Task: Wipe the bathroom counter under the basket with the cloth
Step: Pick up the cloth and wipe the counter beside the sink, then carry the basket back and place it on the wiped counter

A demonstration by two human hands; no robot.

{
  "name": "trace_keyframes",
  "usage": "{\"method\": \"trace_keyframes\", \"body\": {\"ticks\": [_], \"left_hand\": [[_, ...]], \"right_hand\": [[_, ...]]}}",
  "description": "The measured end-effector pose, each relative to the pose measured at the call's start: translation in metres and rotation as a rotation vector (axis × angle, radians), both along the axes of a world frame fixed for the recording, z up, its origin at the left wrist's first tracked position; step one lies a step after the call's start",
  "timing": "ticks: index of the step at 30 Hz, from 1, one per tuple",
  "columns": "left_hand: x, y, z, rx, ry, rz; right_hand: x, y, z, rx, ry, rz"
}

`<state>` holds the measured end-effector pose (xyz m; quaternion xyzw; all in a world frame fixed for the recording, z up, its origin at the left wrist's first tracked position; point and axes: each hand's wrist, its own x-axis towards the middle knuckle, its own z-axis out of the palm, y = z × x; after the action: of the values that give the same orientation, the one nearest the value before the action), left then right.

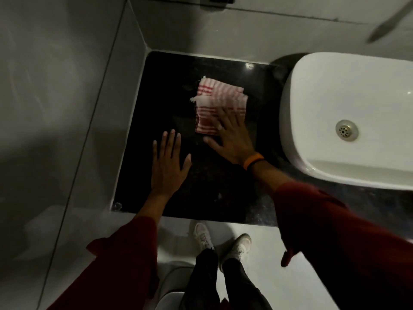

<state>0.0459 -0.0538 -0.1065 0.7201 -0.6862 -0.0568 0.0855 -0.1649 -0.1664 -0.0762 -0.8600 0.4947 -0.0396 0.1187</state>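
Note:
A folded red-and-white striped cloth [218,101] lies flat on the black stone counter [207,193], toward its back. My right hand [232,139] presses flat on the cloth's near right part, fingers spread and extended, not curled around it. To its left, my left hand [168,164] rests flat on the bare counter with fingers apart and holds nothing. No basket is in view.
A white vessel basin [335,108] with a metal drain [346,130] sits on the counter's right side. Grey tiled walls [67,86] enclose the counter's left and back. A faucet spout [388,23] shows at top right. Below the front edge are the floor and my shoes [223,242].

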Motion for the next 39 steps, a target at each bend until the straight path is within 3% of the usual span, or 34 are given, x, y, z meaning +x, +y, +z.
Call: {"method": "trace_keyframes", "body": {"ticks": [5, 12, 18, 25, 31, 34, 39], "left_hand": [[-0.042, 0.033, 0.012, -0.044, 0.052, -0.117], [-0.224, 0.100, 0.025, 0.061, 0.160, -0.359], [-0.396, 0.090, 0.049, 0.036, 0.270, -0.507], [-0.554, 0.061, 0.074, 0.010, 0.256, -0.534], [-0.645, 0.039, 0.083, 0.108, 0.223, -0.504], [-0.675, 0.027, 0.084, 0.204, 0.316, -0.376], [-0.689, 0.016, 0.085, 0.203, 0.314, -0.254]], "right_hand": [[-0.070, 0.135, -0.005, -0.083, -0.050, -0.126], [-0.229, 0.229, -0.004, -0.054, 0.063, -0.403], [-0.384, 0.230, 0.022, -0.130, 0.119, -0.606], [-0.539, 0.199, 0.050, -0.270, 0.034, -0.779], [-0.625, 0.169, 0.047, -0.228, -0.063, -0.999], [-0.647, 0.159, 0.041, -0.183, -0.208, -1.120], [-0.663, 0.157, 0.037, -0.096, -0.321, -1.143]]}}
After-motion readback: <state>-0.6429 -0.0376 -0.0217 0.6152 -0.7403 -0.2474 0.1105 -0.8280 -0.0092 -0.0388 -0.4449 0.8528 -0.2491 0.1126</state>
